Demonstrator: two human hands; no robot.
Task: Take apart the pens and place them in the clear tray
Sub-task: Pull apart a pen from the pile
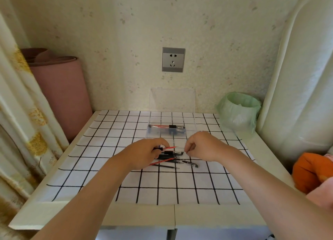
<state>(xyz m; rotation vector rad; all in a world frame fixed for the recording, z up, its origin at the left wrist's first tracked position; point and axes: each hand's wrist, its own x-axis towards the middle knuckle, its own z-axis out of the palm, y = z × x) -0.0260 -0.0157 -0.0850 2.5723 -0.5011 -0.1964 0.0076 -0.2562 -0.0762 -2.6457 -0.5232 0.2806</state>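
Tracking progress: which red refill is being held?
The upper red refill, held by the left hand; the lower red refill lies among the black refills.

Open passage over near cloth (162, 185); pen pile (169, 158) mid-table; clear tray (156, 135) behind; green bin (237, 111) right rear.

Pale table (216, 216) under grid cloth (108, 176); clear tray (156, 134), pen pile (171, 157) on cloth.

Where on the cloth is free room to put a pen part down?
Bare cloth lies left of the clear tray and nearer than the pen pile. Crowded between the left hand, gripping a red pen, and the right hand.
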